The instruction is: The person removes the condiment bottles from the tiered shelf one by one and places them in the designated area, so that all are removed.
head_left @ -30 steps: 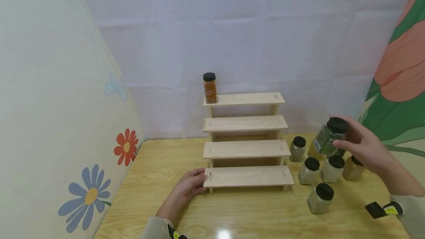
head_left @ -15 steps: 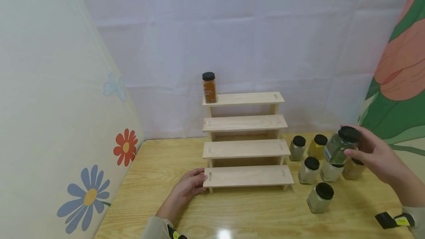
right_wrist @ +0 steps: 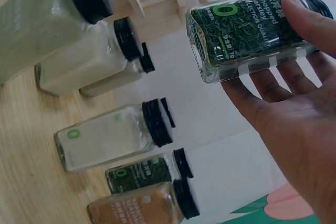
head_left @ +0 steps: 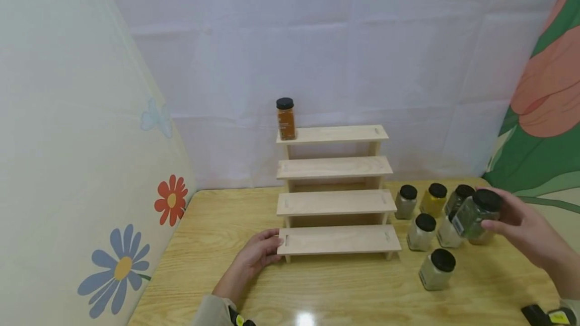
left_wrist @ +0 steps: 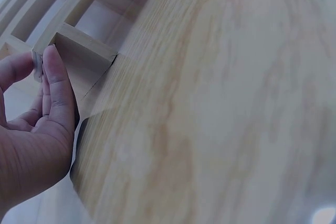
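My left hand [head_left: 256, 255] grips the left end of the lowest step of a four-tier wooden spice rack [head_left: 337, 240]. In the left wrist view, the thumb and fingers of that hand [left_wrist: 42, 135] pinch the board's edge. Over the jars at the right, my right hand [head_left: 525, 228] holds a black-capped jar of chopped parsley [head_left: 473, 218], tilted. The right wrist view shows the label of this parsley jar [right_wrist: 247, 32], thumb on one side and fingers beneath. An orange-brown spice jar [head_left: 286, 125] stands at the left end of the top step.
Several black-capped jars stand right of the rack: pale ones [head_left: 436, 273], a yellow one [head_left: 432, 201], a dark green one [head_left: 456, 200]. An orange-brown jar [right_wrist: 136, 208] is mostly hidden behind the held jar in the head view. Behind the wooden table [head_left: 217, 220] hangs a white cloth [head_left: 317, 64].
My right hand has moved right and lower with the parsley jar, uncovering the yellow and dark green jars behind. My left hand stays on the rack.
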Motion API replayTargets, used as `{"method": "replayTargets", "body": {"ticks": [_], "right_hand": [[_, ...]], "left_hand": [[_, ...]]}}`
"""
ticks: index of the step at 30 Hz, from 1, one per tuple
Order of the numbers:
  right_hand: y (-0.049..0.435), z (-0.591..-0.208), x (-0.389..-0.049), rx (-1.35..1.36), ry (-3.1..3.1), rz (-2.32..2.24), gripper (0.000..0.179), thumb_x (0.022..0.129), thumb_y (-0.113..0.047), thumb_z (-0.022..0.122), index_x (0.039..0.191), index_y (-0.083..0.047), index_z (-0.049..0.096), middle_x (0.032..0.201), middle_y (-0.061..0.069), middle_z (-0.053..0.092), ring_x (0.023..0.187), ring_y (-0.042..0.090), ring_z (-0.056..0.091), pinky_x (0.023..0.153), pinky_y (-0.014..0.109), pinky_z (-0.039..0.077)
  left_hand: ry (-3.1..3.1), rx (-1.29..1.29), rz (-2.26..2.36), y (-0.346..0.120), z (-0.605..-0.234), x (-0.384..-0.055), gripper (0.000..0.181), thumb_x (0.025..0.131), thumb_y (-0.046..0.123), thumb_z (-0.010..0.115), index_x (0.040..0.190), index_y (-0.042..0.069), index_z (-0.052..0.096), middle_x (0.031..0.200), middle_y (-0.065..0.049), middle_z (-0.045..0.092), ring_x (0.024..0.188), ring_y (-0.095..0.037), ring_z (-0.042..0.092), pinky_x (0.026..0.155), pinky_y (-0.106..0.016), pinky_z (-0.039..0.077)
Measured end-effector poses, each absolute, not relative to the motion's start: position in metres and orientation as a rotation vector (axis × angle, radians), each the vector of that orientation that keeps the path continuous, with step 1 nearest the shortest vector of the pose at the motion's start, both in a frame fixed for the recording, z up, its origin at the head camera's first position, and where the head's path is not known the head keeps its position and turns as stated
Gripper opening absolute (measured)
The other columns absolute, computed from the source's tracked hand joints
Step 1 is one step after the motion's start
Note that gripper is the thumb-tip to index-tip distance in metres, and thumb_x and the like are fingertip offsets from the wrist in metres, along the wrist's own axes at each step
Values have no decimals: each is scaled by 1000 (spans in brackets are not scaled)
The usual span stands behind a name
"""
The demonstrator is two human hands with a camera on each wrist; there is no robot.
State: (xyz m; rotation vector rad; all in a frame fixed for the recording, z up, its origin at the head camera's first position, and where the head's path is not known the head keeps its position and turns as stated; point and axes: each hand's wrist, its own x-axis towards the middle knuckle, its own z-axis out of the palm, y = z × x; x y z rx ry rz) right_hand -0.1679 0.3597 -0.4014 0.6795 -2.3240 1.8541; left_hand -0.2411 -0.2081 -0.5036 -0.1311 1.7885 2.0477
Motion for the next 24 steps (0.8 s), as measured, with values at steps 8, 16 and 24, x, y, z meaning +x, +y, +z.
{"method": "replayTargets", "body": {"ticks": [8, 16, 24], "right_hand": [[370, -420, -163, 576, -2421, 1715, 68, 98, 14, 51, 156, -18, 34, 140, -21, 46, 121, -13, 49, 76, 16, 50], [377, -436, -157, 564, -2399, 1792, 69, 98, 16, 49, 154, -21, 36, 138, -18, 49, 118, -10, 52, 78, 15, 51], [382, -449, -154, 554, -2426, 1830, 70, 98, 15, 49, 157, -19, 32, 140, -21, 42, 121, -13, 48, 81, 14, 50]], "left_hand": [[1796, -129, 2042, -208, -504, -242, 54, 98, 10, 63, 144, -7, 40, 104, -5, 68, 85, -12, 67, 67, -24, 56], [1793, -119, 2045, -207, -503, -242, 52, 98, 9, 62, 142, -6, 41, 102, -4, 69, 84, -12, 67, 67, -24, 56], [1791, -123, 2058, -207, -502, -242, 50, 97, 8, 62, 141, -7, 42, 101, -4, 69, 83, -12, 67, 66, -24, 56]]}}
